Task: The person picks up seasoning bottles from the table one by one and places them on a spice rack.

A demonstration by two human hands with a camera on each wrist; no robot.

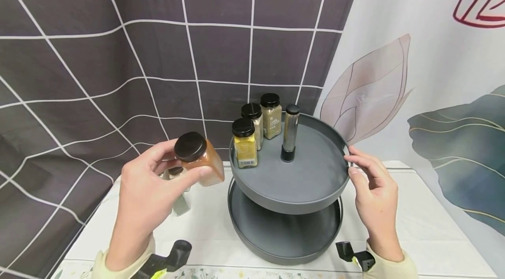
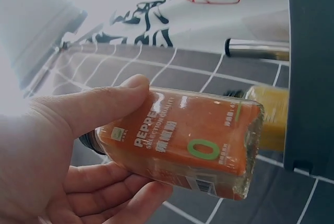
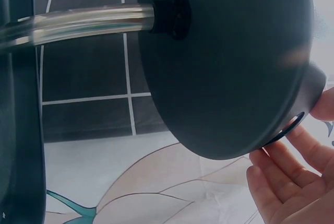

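Observation:
My left hand (image 1: 147,187) grips a black-lidded glass pepper jar (image 1: 205,162) with orange powder, thumb on one side and fingers on the other. It is raised left of a grey two-tier round rack, tilted, and its label shows in the left wrist view. My right hand (image 1: 375,189) pinches the right rim of the upper tray (image 1: 304,187), thumb and fingers on either side by a slot, as the right wrist view shows. On that tray's left stand a yellow spice jar (image 1: 245,149) and two paler ones, a cumin-coloured jar (image 1: 271,119) among them.
A metal post (image 1: 290,132) rises from the upper tray. Below it lies the lower tray (image 1: 284,252). More jars (image 1: 180,204) stand on the white tabletop (image 1: 209,230), partly hidden behind my left hand. A dark gridded curtain (image 1: 158,51) hangs close behind.

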